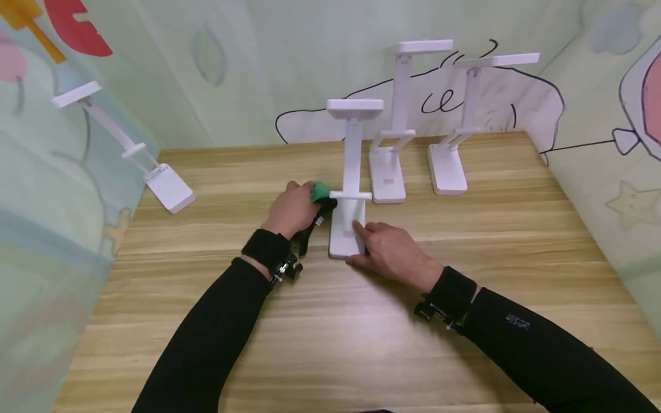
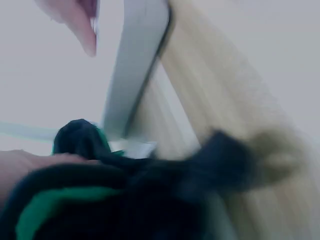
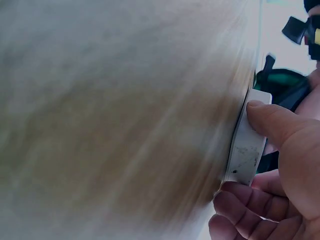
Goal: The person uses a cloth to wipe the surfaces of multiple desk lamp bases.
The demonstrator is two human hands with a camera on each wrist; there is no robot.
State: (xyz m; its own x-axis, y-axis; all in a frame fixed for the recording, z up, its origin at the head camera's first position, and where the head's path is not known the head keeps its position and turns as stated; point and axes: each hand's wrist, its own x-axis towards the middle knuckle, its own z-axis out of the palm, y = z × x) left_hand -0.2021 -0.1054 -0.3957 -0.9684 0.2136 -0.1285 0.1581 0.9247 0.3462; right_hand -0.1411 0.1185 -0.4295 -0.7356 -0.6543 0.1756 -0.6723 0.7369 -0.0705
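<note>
A white desk lamp [image 1: 353,155] stands upright near the middle of the wooden table. My right hand [image 1: 395,252] grips the front of its base, with the thumb against the front edge and a fingertip on top. In the right wrist view the thumb presses on the scuffed edge of the base [image 3: 247,145]. On the lamp's left, my left hand [image 1: 291,211] holds a bunched black and green cloth [image 1: 320,191] with a small white tag, right beside the post and crossbar. Up close in the left wrist view, the cloth [image 2: 165,185] is blurred.
Two more white lamps, a nearer one [image 1: 388,178] and a farther one [image 1: 448,172], stand behind on the right. Another lamp [image 1: 170,188] stands at the table's left edge. A patterned curtain [image 1: 248,74] hangs along the back and sides of the table [image 1: 320,338].
</note>
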